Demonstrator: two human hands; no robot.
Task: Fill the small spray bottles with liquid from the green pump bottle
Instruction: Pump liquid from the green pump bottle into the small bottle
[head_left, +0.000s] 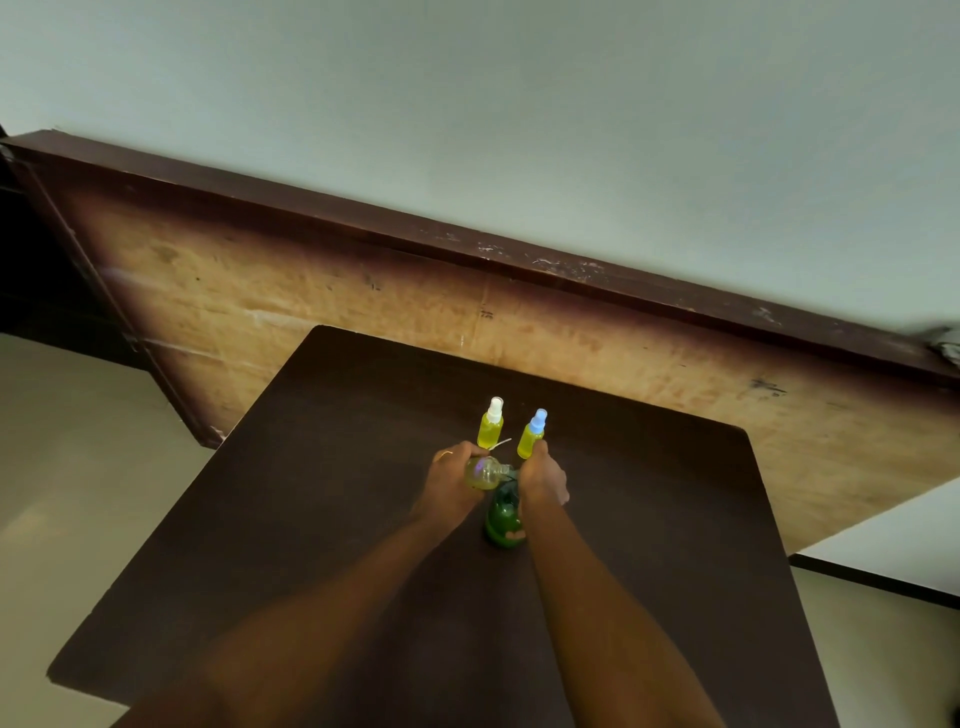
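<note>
Holding a small uncapped bottle (485, 473) on its side, the left hand (450, 486) grasps it with curled fingers, and the bottle's neck points to the top of the green pump bottle (503, 519), which stands upright on the dark table (311, 519). The right hand (543, 475) lies over the pump head, but I cannot tell if it clasps the head or only presses on it. Just behind the hands, a white-capped spray bottle (491, 423) and a blue-capped spray bottle (532, 435) stand near each other, both with yellow liquid inside.
</note>
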